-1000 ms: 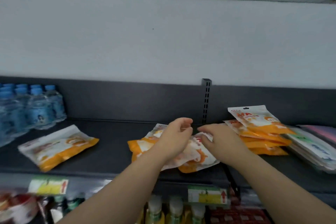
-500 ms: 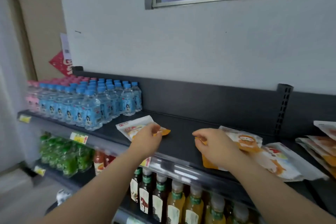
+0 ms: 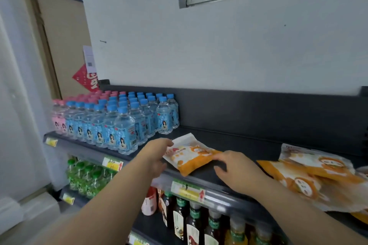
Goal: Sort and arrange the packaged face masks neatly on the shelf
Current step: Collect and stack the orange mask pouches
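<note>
Orange-white mask pack (image 3: 190, 155) flat on dark shelf (image 3: 245, 145); left hand (image 3: 156, 154) fingers curled over its left edge, right hand (image 3: 236, 171) fingers together, tips touching right end

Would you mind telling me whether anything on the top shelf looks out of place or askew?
One orange-and-white mask packet lies slanted beside the water bottles, a corner near the front edge of the shelf, apart from the other packets, which sit in an overlapping heap at the right. The left hand and right hand touch its ends.

No legible text on tags (image 3: 188, 192), bottles (image 3: 123, 135) or mask packet (image 3: 189, 156).
</note>
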